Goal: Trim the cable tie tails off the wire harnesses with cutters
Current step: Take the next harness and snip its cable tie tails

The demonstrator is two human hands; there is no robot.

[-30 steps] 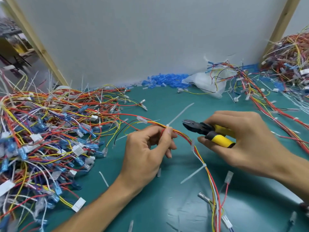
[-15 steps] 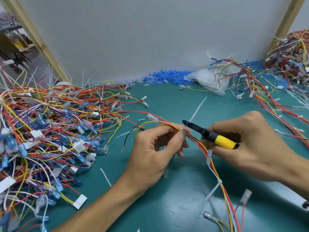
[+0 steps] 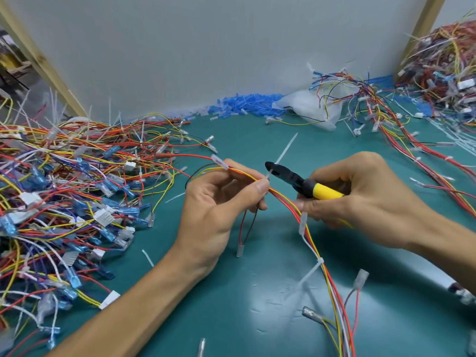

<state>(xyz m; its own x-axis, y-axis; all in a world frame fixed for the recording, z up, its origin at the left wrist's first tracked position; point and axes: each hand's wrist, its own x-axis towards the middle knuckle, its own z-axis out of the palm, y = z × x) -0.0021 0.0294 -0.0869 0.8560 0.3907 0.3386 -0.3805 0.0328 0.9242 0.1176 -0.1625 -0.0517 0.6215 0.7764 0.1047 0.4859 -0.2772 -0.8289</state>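
- Pinched in left hand (image 3: 219, 210), above the table (image 3: 257, 300) middle: wire harness (image 3: 313, 243), light and limp.
- Clamped in right hand (image 3: 365, 199): cutters (image 3: 293, 179), blades at the cable tie tail (image 3: 283, 153).
- Likely a stiff, springy tail; hold close beside the tie.

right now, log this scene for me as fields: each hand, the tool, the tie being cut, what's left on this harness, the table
left hand: pinches the wire harness between thumb and fingers, just beside the tie
right hand: grips the cutters by the yellow handle
cutters: black head at the base of the cable tie tail
cable tie tail: looks attached, sticking up and away
next tie: lower on the same harness, tail untrimmed
table: green mat, harness pile on the left
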